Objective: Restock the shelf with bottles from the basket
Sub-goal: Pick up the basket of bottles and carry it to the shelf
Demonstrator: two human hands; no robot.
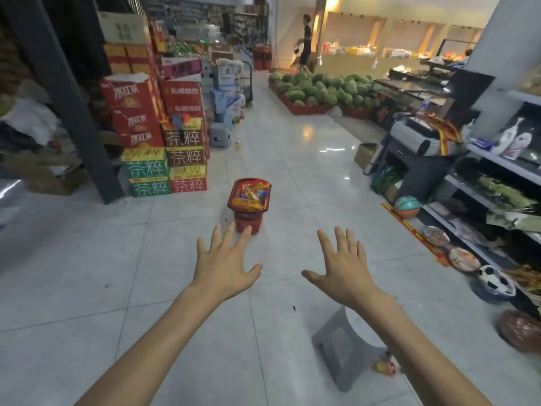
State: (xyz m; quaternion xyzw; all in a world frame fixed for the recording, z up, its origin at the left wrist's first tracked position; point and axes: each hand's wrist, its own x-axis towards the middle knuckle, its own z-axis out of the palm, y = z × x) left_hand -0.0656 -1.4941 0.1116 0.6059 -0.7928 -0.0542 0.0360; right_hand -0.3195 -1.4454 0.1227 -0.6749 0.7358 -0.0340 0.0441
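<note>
Left hand (225, 268) and right hand (342, 271): both are reaching forward at 6 o'clock, palms down, fingers straight and spread, gripping nothing. Grey plastic stool (342, 356): it is standing on the pale floor tiles at 5 o'clock, partly hidden under the right forearm. Small yellow-and-red bottle (383, 367): it is lying beside the stool, too blurred for its label to be read. Red basket (233, 192): it is sitting on a red base (251, 224) at 12 o'clock from the left hand, further along the floor, with that hand's fingertips overlapping the base in the view. Bottles (248, 199): they are filling the basket in a jumble of orange, yellow and blue, their labels unreadable. Shelf (497, 162): it is running along 3 o'clock, cut off by the frame edge and carrying white pouches and dark packets hard to make out. Basketball (407, 207) and football (494, 281): they are lying at the shelf's foot. Stacked cartons (164, 159): they are standing at 10 o'clock, with the green, brown and red ones reading 茶粹. Red cartons (131, 109): above these, they are showing 冰红茶. Watermelons (319, 87): they are lying piled at 1 o'clock. A person (306, 42): they are standing far off at 12 o'clock, blurred.
</note>
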